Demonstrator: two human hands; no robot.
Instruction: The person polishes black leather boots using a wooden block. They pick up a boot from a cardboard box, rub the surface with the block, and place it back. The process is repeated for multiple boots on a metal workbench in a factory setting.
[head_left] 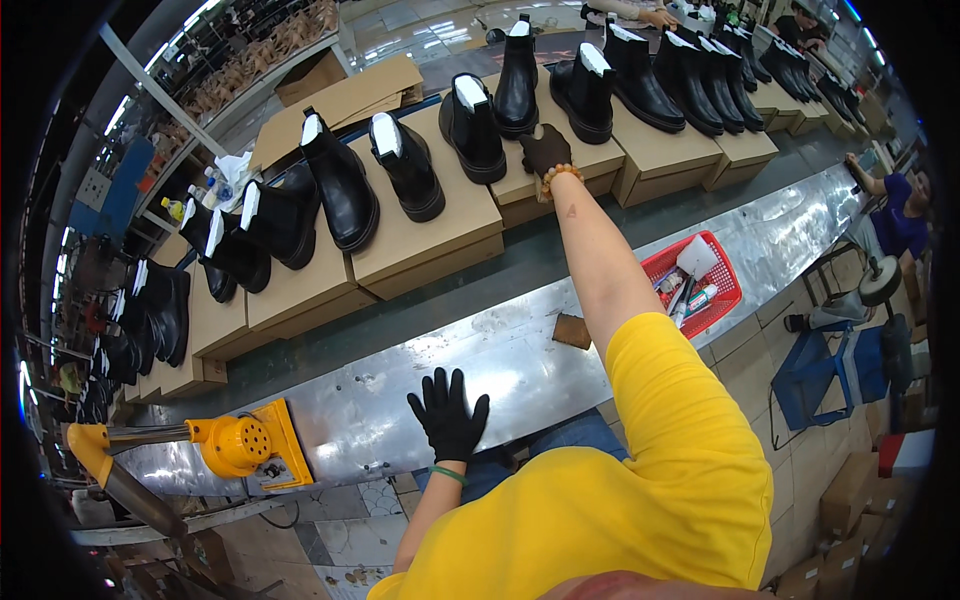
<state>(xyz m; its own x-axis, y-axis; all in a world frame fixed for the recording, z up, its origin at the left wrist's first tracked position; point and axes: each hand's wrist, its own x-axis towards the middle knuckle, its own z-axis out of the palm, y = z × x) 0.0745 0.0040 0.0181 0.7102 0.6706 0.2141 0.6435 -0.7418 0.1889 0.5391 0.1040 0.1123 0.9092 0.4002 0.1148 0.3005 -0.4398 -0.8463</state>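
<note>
Your left hand [448,412] is nearest to you, in a black glove, laid flat on the shiny metal bench [560,370] with the fingers spread apart, holding nothing. To its left sits one yellow heat-gun-looking tool [240,445] on the bench edge. A bit further out there's one small brown pad [572,331] on the metal, and one red basket [712,300] of bottles and tubes to the right.

Your right arm stretches across the dark conveyor belt [480,285], and your right hand [546,150], also gloved, rests on a cardboard shoe box [600,158] between two black ankle boots [473,128]. Fingers look loosely curled; can't tell if they grip anything.

Boots stand along the whole row of boxes, roughly fifteen or so in view, most with white paper stuffed in the top. The ones at both far ends blur together, so no exact count. One more person sits at the far right [900,215].
</note>
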